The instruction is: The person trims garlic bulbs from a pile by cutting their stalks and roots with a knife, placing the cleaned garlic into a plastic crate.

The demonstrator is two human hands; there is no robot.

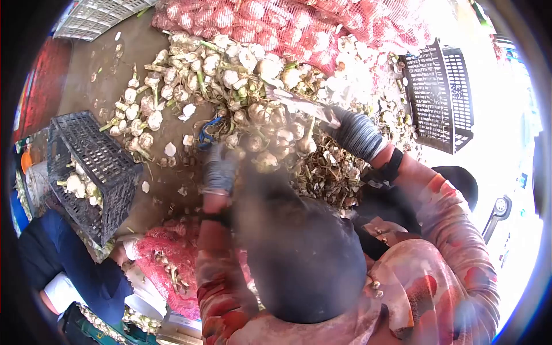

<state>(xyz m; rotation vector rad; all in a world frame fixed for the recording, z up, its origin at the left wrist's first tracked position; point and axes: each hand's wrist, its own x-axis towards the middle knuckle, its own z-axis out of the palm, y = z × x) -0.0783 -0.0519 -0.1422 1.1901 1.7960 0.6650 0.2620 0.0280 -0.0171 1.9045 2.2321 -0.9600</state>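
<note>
My right hand, in a grey glove with a dark band at the wrist, is closed on the handle end of a pale metal cutting tool, whose far end lies over the garlic pile. My left hand, also gloved in grey, is beside the near edge of the pile, below a blue strap. Its fingers are blurred, and whether they hold anything is not clear. Garlic bulbs with stems lie just right of it. Dry trimmings are heaped below the right hand.
Red mesh sacks of garlic line the back. A black crate with bulbs stands tilted at left, another crate at right. A person in dark clothing is at lower left beside a red mesh sack.
</note>
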